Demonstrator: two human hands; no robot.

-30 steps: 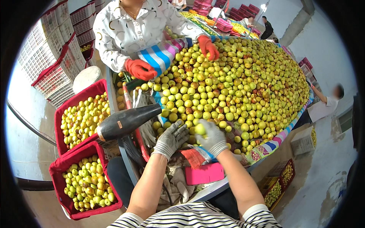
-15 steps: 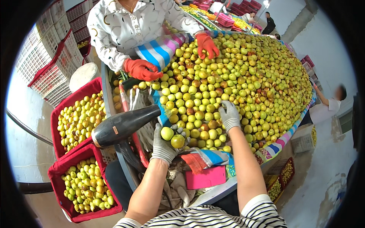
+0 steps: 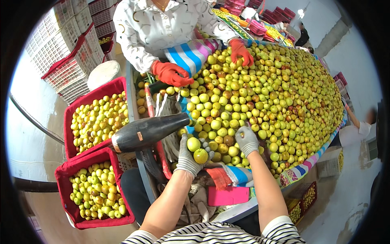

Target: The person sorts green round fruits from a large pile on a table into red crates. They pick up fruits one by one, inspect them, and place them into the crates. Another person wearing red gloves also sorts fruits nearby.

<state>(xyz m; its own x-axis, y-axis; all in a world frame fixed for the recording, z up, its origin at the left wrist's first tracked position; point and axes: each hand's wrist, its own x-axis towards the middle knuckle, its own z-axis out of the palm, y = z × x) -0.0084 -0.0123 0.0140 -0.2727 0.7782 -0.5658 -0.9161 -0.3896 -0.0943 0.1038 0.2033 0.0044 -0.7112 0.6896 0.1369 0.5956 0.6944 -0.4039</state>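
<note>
I note my left hand (image 3: 190,156), in a grey knit glove, cupped palm-up and holding two green fruits (image 3: 197,149) at the near edge of the sorting table (image 3: 302,170). My right hand (image 3: 246,140), likewise gloved, rests fingers-down on the fruit heap (image 3: 268,85) just beside it, fingers curled; whether it grips a fruit I cannot tell. A black blower nozzle (image 3: 148,132) lies at the table's near left corner. Two red crates (image 3: 77,118) of fruit stand left of it. Across the table, a co-worker's orange-gloved hands (image 3: 170,73) sit on the heap.
</note>
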